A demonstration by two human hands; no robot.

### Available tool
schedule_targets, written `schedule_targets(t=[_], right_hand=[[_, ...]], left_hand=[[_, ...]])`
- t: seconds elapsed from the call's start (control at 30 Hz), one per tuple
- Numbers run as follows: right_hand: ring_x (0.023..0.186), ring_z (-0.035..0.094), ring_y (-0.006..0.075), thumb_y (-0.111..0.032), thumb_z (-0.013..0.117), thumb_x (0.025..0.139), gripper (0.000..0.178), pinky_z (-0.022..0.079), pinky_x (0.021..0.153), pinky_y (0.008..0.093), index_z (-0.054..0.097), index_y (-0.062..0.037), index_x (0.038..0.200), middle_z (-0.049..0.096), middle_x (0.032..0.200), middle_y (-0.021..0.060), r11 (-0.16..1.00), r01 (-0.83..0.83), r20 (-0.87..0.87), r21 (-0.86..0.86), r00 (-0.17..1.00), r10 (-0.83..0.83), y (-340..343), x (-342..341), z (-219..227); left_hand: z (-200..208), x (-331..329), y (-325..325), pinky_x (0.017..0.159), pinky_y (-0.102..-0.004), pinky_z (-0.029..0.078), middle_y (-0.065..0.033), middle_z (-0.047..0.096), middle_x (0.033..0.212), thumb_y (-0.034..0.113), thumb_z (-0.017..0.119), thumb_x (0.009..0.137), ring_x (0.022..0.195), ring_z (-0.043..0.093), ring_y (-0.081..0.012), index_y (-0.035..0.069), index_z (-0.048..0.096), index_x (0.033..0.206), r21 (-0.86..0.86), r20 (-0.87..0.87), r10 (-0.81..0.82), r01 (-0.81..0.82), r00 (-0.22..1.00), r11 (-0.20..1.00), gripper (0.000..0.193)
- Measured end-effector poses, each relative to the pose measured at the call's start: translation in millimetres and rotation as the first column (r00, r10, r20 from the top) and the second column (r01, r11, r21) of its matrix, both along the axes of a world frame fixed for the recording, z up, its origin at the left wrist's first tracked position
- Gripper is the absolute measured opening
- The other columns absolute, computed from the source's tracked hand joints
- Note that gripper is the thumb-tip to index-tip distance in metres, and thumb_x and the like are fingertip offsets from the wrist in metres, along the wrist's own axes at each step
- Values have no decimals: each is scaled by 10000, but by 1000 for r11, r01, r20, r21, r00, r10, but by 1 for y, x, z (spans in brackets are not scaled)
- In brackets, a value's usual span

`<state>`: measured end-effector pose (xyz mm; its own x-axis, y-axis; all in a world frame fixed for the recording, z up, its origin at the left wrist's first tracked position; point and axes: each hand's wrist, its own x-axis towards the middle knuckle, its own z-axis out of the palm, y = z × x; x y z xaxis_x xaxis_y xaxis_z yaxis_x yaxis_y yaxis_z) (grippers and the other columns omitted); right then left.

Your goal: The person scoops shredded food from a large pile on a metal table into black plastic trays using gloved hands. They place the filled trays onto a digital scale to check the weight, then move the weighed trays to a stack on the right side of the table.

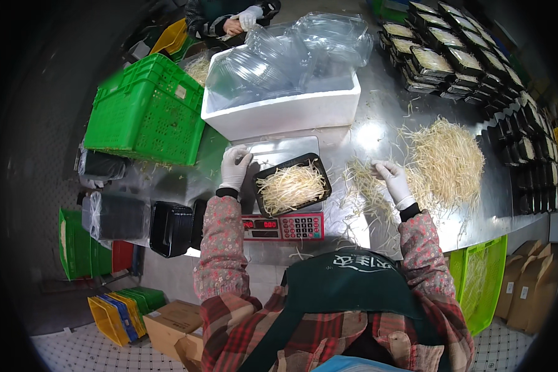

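Brightly lit at the middle, black around the rim.
Glaring white on the table (370,133) midway between far and near edges, and again at the near edge; glinting on the lids (254,69) toward the far edge. Shadowed beside the crate (161,118) along the left edge. Sharp at the tray (318,163), softer and dimmer outward, bowed by fisheye distortion.

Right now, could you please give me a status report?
Left hand beside black plastic tray; right hand at loose bean sprouts, grip unclear. Tray sprout-filled, on scale. White foam box beyond.
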<state>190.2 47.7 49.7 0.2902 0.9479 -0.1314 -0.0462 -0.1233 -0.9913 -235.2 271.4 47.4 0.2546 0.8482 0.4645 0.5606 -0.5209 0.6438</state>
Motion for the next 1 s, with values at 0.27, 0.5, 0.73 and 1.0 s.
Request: schedule_targets(t=[0.27, 0.5, 0.73, 1.0], right_hand=[[949, 659, 126, -175, 624, 964, 264, 507, 870, 264, 693, 19, 1129, 721, 1047, 80, 999, -39, 47, -22, 998, 40, -12, -1, 6], [894, 681, 149, -228, 581, 992, 304, 525, 790, 261, 663, -4, 1181, 717, 1053, 94, 902, 429, -11, 48, 903, -429, -85, 97, -5], [917, 669, 131, -226, 619, 968, 294, 521, 774, 252, 666, -63, 1208, 711, 1076, 67, 713, 701, -33, -27, 712, -701, -173, 146, -31], [1296, 468, 333, -318, 765, 831, 673, 369, 1094, 411, 504, 16, 1354, 499, 1390, 217, 599, 792, 586, 119, 431, -686, -254, 139, -86]], left_hand=[[11, 20, 4, 850, -405, 450, -28, 618, 914, 271, 788, 734, 949, 559, -284, 144, 711, 784, -19, -389, -313, 332, 866, 943, 156], [27, -13, -2, 827, -335, 482, -85, 674, 961, 70, 711, 822, 922, 619, -225, 28, 653, 833, -80, -40, -157, 154, 987, 985, 73], [112, 39, -94, 945, -364, 451, -116, 650, 1118, 44, 695, 848, 1040, 598, -268, 19, 669, 953, -15, -166, -216, 216, 962, 976, 111], [150, 120, -194, 955, -333, 461, -142, 567, 1333, -14, 719, 814, 1170, 567, -244, 3, 587, 1281, -21, 40, -251, 252, 967, 967, 486]])
